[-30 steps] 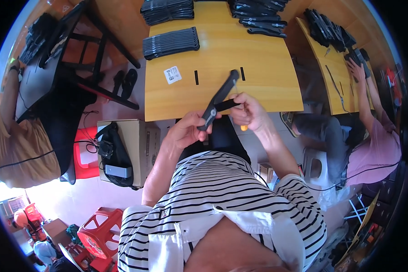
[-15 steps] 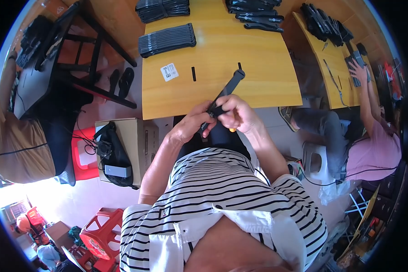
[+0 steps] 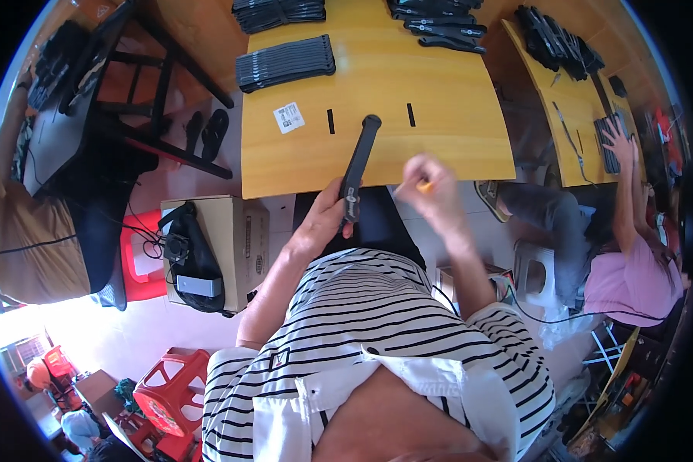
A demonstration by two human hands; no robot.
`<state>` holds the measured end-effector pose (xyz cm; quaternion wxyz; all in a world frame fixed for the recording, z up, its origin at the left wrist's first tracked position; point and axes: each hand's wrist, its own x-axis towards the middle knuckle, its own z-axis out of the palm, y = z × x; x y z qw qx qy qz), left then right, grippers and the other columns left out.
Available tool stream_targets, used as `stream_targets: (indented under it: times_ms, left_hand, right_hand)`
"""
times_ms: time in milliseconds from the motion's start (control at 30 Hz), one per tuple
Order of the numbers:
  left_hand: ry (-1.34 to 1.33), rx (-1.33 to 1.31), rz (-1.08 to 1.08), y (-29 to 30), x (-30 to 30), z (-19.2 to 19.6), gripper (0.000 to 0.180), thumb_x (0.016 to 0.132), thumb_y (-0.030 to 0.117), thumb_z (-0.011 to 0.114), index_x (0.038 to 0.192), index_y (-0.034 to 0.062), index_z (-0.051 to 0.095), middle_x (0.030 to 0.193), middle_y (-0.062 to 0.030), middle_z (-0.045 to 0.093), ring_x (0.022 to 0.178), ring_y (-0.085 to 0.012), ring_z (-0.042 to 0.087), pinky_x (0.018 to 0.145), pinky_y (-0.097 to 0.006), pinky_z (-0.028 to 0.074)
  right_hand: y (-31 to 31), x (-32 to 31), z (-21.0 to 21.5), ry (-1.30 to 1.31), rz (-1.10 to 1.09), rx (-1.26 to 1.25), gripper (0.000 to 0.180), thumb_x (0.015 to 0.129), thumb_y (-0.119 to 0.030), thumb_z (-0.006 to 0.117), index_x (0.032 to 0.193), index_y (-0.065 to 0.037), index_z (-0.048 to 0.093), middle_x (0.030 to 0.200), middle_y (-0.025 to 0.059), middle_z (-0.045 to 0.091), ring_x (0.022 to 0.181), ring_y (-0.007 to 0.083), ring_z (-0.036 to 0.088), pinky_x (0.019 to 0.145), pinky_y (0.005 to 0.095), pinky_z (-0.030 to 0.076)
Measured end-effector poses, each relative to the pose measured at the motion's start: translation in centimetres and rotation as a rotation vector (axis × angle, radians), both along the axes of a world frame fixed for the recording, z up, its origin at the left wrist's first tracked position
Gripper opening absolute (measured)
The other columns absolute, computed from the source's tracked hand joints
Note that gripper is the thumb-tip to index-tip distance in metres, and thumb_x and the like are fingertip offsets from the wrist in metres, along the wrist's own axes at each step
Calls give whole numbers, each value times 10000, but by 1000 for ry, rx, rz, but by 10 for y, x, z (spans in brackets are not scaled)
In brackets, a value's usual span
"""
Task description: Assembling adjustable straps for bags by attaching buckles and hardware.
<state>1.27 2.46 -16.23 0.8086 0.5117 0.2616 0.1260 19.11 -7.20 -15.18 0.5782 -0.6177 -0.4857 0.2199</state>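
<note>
My left hand [image 3: 321, 218] is closed round the lower end of a black strap [image 3: 361, 154]. The strap stands up and away from me over the table's front edge, with pale printing near my fingers and a rounded far tip. To its right, apart from the strap, hovers my right hand [image 3: 436, 199], blurred by motion. Its fingers are curled, and a small orange thing [image 3: 426, 187] shows among them; its kind cannot be made out. On the yellow wooden table [image 3: 454, 154] beyond lie a neat row of black straps [image 3: 286, 63] and a white label [image 3: 289, 118].
More black straps are piled at the table's far left [image 3: 279, 12] and far right [image 3: 444, 29]. Two dark slots mark the tabletop. A cardboard box [image 3: 235, 231] with a black bag [image 3: 196, 266] stands left. Co-workers sit on both sides; one has hands on the right-hand table [image 3: 558, 131].
My right hand has let go of the strap and moved off to the right. In my left hand the strap has swung more upright, its far tip shifting left.
</note>
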Motion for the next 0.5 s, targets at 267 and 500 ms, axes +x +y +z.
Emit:
stream_targets:
  times_ms: [267, 500]
  left_hand:
    - [-2, 159, 43, -4, 10, 12, 283, 916, 125, 419, 1174, 7, 421, 906, -27, 498, 802, -85, 479, 681, -210, 416]
    - [-4, 133, 86, -8, 20, 4, 259, 904, 103, 412, 1145, 11, 396, 757, -17, 477, 569, -60, 438, 473, -193, 368]
  right_hand:
    - [3, -48, 17, -428, 22, -14, 534, 576, -335, 821, 884, -31, 509, 682, 68, 520, 564, 176, 548, 477, 274, 434]
    - [-3, -48, 7, -393, 36, 91, 369, 704, -230, 736, 970, -29, 578, 715, 81, 544, 611, 206, 603, 508, 301, 478]
